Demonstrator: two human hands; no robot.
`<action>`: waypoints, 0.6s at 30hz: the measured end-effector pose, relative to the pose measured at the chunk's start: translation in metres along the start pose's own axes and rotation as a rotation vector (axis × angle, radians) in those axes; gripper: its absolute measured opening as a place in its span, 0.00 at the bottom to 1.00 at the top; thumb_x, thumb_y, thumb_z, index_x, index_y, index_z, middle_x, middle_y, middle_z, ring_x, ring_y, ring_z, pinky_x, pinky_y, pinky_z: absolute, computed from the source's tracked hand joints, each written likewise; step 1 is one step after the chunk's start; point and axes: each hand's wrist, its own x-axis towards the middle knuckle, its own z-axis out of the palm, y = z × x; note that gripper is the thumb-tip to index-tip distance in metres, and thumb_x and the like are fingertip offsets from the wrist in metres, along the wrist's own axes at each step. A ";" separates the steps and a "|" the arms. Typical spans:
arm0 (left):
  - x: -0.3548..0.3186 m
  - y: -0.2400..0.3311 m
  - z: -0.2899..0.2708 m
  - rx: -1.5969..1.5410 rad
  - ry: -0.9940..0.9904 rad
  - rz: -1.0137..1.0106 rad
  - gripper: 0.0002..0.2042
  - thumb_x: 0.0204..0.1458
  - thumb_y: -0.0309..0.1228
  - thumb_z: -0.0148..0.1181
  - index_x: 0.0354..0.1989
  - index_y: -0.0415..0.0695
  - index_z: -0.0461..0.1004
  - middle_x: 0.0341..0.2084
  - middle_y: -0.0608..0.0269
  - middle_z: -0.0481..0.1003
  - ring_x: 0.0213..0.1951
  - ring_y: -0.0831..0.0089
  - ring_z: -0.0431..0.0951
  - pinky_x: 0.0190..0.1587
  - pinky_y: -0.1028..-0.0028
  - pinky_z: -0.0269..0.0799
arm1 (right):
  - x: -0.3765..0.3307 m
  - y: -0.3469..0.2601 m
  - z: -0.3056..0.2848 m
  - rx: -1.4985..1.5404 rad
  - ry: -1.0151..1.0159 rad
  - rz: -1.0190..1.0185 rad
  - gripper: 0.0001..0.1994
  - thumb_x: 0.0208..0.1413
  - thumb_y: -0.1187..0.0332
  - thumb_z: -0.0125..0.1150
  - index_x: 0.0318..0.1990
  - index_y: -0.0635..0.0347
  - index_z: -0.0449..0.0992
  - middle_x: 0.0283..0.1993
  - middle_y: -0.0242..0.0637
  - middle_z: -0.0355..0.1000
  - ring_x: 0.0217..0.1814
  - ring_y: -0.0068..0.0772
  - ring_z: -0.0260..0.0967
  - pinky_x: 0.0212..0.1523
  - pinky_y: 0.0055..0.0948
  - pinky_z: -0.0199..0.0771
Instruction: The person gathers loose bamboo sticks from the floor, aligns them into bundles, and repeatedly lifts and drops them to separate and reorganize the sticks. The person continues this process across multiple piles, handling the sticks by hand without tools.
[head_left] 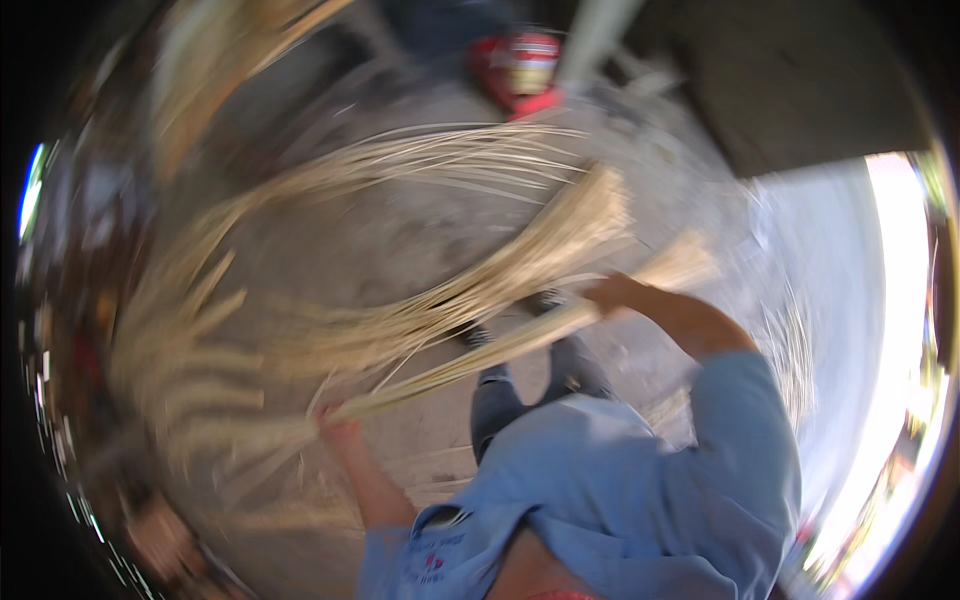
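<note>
A narrow bundle of pale strips (480, 355) slants across the centre of the frame, its splayed end at centre right. The right hand (612, 293) is curled round it near that end; the left hand (340, 428), lower left, grips it too, fingers blurred. Just above lies a thicker bundle of strips (540, 245) on the grey floor (390, 240). Loose strands (460, 150) arc across the upper centre, below a blurred red object (490, 70).
</note>
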 end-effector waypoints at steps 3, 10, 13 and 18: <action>0.040 -0.003 -0.037 -0.227 0.048 -0.108 0.09 0.50 0.35 0.57 0.28 0.48 0.63 0.20 0.64 0.67 0.26 0.65 0.70 0.36 0.57 0.72 | -0.007 -0.004 0.021 -0.010 0.008 0.013 0.47 0.42 0.46 0.76 0.71 0.47 0.63 0.59 0.43 0.75 0.62 0.52 0.71 0.61 0.49 0.69; 0.084 -0.036 -0.065 -0.290 0.179 -0.092 0.09 0.54 0.27 0.52 0.24 0.48 0.60 0.17 0.67 0.62 0.21 0.69 0.65 0.29 0.61 0.68 | 0.009 -0.023 0.033 -0.005 0.011 0.099 0.37 0.37 0.48 0.70 0.60 0.46 0.75 0.47 0.43 0.81 0.51 0.49 0.78 0.54 0.46 0.77; 0.103 -0.060 -0.063 -0.312 0.153 -0.109 0.09 0.56 0.29 0.54 0.26 0.48 0.62 0.20 0.65 0.64 0.23 0.68 0.67 0.32 0.61 0.69 | 0.030 -0.016 0.042 -0.012 0.034 0.126 0.33 0.39 0.49 0.69 0.56 0.47 0.78 0.45 0.43 0.81 0.50 0.49 0.79 0.54 0.46 0.77; 0.140 -0.129 -0.062 -0.242 0.302 -0.094 0.20 0.58 0.42 0.63 0.51 0.40 0.73 0.34 0.58 0.75 0.37 0.63 0.78 0.42 0.59 0.76 | 0.098 0.016 0.044 -0.030 -0.057 0.161 0.29 0.42 0.49 0.68 0.54 0.46 0.79 0.48 0.40 0.81 0.52 0.46 0.78 0.55 0.44 0.78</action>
